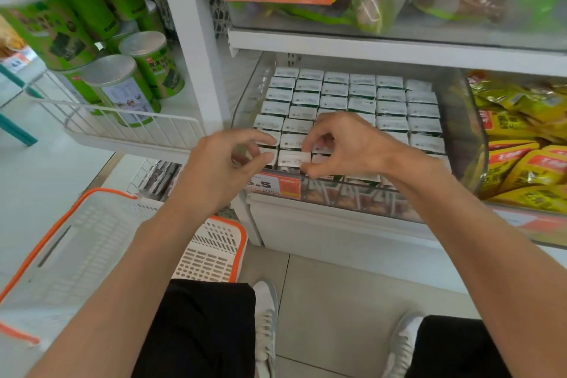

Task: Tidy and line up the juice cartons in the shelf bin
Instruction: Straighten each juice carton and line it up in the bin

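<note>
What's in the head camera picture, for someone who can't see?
The left hand and right hand each pinch front-row juice cartons in a clear shelf bin packed with neat rows. A white basket with orange rim stands below.

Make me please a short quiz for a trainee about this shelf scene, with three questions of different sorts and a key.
1. True or false: the left hand and the right hand both pinch juice cartons in the front rows of the clear bin.
2. What lies to the right of that bin? A. glass bottles B. yellow packets C. apples
3. Fill in: the white basket by the person's legs has a rim of ___ colour.

Key: 1 true; 2 B; 3 orange.
</note>
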The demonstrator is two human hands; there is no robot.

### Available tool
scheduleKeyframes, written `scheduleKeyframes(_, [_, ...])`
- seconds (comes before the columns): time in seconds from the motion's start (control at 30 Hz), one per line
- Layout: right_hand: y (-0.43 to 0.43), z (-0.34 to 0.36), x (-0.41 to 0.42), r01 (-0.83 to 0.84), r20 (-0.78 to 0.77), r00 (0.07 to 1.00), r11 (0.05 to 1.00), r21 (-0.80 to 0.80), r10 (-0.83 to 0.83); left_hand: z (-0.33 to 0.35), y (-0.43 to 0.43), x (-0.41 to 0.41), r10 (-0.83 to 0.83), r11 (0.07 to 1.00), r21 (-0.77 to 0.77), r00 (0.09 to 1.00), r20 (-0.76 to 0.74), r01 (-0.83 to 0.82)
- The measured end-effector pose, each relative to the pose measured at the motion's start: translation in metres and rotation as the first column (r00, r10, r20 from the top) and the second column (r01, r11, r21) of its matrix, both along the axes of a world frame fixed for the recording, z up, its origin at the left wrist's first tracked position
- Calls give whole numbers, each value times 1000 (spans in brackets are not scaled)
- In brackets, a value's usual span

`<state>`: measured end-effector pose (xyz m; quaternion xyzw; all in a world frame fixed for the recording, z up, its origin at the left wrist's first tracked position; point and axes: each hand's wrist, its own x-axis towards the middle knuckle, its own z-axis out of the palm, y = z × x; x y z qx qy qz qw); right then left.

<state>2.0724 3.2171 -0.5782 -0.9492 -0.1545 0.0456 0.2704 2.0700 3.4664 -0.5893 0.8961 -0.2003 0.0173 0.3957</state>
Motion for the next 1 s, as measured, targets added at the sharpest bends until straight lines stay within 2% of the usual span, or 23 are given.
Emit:
scheduleKeyframes(0.23, [4,10,-15,17,142,988,966,256,-55,7,-13,1,-104,992,-81,994,-42,101])
scheduleKeyframes(0.37, [-4,16,-32,84,143,975,882,464,-169,14,-23,0,-232,963,-157,970,-70,219])
scheduleKeyframes(0.43, [-7,13,-41,115,142,962,813,571,-235,17,-30,1,-221,943,-270,972,-80,193])
scheduleKeyframes(0.5, [-9,10,-49,160,67,958,716,680,-278,19,-38,0,-202,912,-382,975,-97,151])
scheduleKeyframes(0.6, [-11,6,-57,247,-49,950,642,726,-309,21,-51,-5,-193,870,-480,975,-114,116])
scheduleKeyframes(0.7, [-12,4,-63,351,-156,917,561,750,-366,20,-59,-7,-208,831,-551,962,-177,78])
scheduleKeyframes(0.83, [-13,3,-69,429,-301,886,377,821,-353,16,-59,-8,-261,819,-570,927,-270,65])
scheduleKeyframes(1.0, [-12,-2,-72,455,-332,877,372,809,-348,12,-53,-7,-255,844,-533,922,-290,66])
